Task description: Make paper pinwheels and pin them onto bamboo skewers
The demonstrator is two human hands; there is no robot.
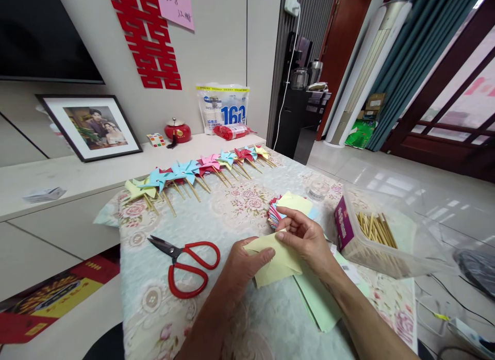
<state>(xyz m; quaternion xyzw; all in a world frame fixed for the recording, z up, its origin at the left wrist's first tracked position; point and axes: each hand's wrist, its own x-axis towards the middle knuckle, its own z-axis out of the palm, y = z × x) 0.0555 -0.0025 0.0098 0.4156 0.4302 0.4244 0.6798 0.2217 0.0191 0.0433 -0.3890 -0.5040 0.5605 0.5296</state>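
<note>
Both hands hold one yellow paper sheet (276, 259) just above the desk (232, 210), which has a flowered cloth on it. The left hand (242, 264) grips the sheet's left edge with the thumb on top. The right hand (305, 236) pinches the upper edge with bent fingers. Just left of the sheet lie red scissors (189, 267), their blades closed. Behind the sheet is a stack of coloured papers (286, 205). Right of the sheet stands a clear box of wooden sticks (377, 231). Far behind the sheet, a row of paper pinwheels (193, 172) lies along the desk edge.
</note>
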